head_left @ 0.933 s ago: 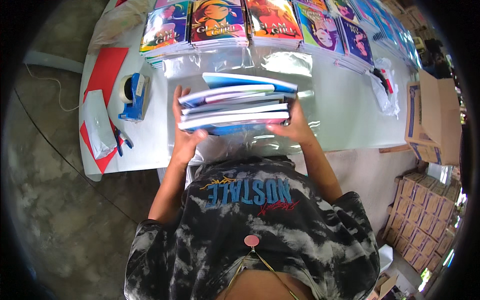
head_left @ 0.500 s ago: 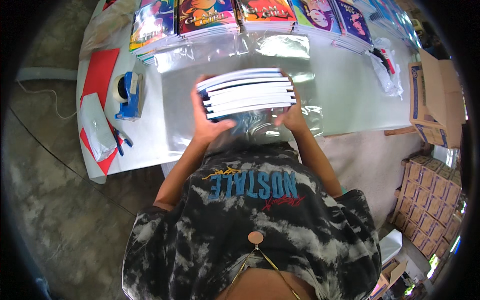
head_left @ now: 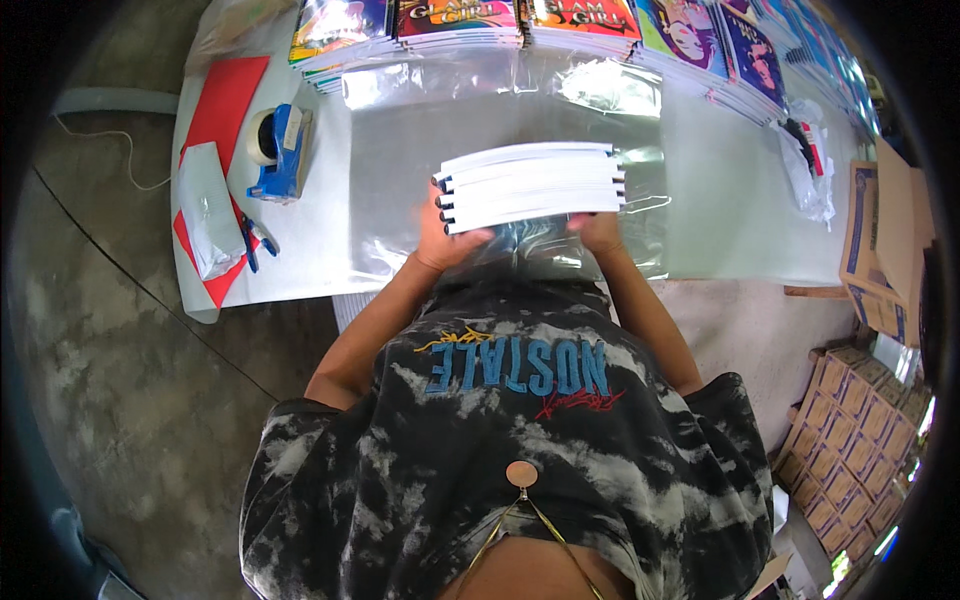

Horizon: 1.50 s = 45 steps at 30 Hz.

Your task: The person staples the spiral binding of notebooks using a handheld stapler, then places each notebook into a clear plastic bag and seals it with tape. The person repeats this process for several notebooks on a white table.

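A thick stack of notebooks (head_left: pixel 530 185) is held upright between my hands, its white page edges facing up and dark spiral bindings showing at the left end. My left hand (head_left: pixel 450 238) grips the stack's near left corner, thumb along the near side. At the near right side my right hand (head_left: pixel 597 230) closes on the same stack, with most of its fingers hidden beneath. Under the stack, a clear plastic sheet (head_left: pixel 400 150) lies spread on the table and reflects light.
Piles of colourful notebooks (head_left: pixel 460 15) line the table's far side. At left are a blue tape dispenser (head_left: pixel 285 155), red sheets (head_left: pixel 225 100), a wrapped white packet (head_left: pixel 212 215) and a blue cutter (head_left: pixel 252 245). Crumpled plastic (head_left: pixel 808 175) and an open carton (head_left: pixel 880 250) are at right.
The notebooks in the stack now sit more evenly lined up, their edges closer together. My view has shifted, so the table appears further right and higher.
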### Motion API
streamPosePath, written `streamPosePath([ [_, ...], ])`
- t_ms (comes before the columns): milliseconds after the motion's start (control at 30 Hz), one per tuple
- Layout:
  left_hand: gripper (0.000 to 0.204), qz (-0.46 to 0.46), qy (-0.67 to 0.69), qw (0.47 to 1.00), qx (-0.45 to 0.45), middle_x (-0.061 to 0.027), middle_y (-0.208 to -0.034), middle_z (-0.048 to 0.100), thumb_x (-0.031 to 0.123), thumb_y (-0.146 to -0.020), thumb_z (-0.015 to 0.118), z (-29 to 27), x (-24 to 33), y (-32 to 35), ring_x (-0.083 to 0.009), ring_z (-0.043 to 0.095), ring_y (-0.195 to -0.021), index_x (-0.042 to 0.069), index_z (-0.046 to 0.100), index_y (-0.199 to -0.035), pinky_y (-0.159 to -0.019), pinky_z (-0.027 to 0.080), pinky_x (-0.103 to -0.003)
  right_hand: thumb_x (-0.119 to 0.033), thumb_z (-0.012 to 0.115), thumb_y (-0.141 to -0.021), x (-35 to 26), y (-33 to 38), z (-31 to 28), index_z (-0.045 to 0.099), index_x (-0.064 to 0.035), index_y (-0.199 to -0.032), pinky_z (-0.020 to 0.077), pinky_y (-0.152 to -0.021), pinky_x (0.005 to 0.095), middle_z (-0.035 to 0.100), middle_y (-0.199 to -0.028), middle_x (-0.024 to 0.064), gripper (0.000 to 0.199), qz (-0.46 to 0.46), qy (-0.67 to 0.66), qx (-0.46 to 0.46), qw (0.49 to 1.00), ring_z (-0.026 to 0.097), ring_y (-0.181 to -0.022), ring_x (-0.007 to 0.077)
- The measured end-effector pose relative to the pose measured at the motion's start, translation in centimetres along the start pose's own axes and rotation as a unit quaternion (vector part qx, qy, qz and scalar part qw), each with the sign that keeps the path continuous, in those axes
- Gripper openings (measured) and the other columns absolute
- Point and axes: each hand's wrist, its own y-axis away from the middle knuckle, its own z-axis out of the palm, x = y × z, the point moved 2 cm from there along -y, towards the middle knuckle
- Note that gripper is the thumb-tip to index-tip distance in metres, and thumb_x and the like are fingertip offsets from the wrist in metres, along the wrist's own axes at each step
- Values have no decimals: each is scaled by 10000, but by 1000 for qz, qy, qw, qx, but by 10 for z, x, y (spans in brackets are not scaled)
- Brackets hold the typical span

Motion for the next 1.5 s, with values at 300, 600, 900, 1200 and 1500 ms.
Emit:
streamPosePath([
  [300, 545, -174, 104, 979, -11, -150, -994, 641, 405, -704, 741, -12, 30, -8, -255, 619, -915, 12, 588, -1050, -808, 477, -347, -473, 747, -667, -55, -7, 20, 645, -61, -990, 500, -739, 365, 664, -894, 158, 533, -19, 162, 25, 986, 649, -793, 289],
  [600, 763, -436, 116, 874, -182, -207, -1024, 619, 638, -805, 509, -31, 9, -50, -236, 588, -969, -53, 560, -1123, -866, 435, -340, -711, 463, -753, -29, -32, 29, 656, 60, -841, 464, -742, 433, 620, -785, 281, 800, 336, 316, -83, 883, 626, -816, 370],
  [900, 692, -266, 144, 950, 76, -251, -1369, 359, 410, -899, 458, -20, 15, -61, -332, 362, -1270, -4, 216, -1397, -1042, 281, -358, -411, 463, -915, 6, -24, 28, 458, 74, -1243, 432, -864, 342, 606, -1062, 237, 585, 64, 169, 146, 973, 591, -990, 299],
  [1200, 484, -273, -413, 849, 183, -206, -1429, 281, 298, -889, 480, -49, -41, -20, -403, 170, -1344, 90, 430, -1323, -1082, 106, -517, -241, 557, -847, 10, 7, -45, 578, -86, -1163, 158, -1054, 499, 434, -1336, 169, 353, 106, 555, 284, 775, 288, -1308, 336],
  [1500, 258, -348, 34, 916, 195, -143, -1115, 544, 228, -814, 649, -66, -12, -40, -236, 555, -941, -5, 640, -923, -844, 415, -369, -338, 694, -753, -34, 4, -59, 644, -32, -868, 404, -886, 394, 539, -1147, 171, 331, 65, 243, 308, 917, 532, -1033, 291],
])
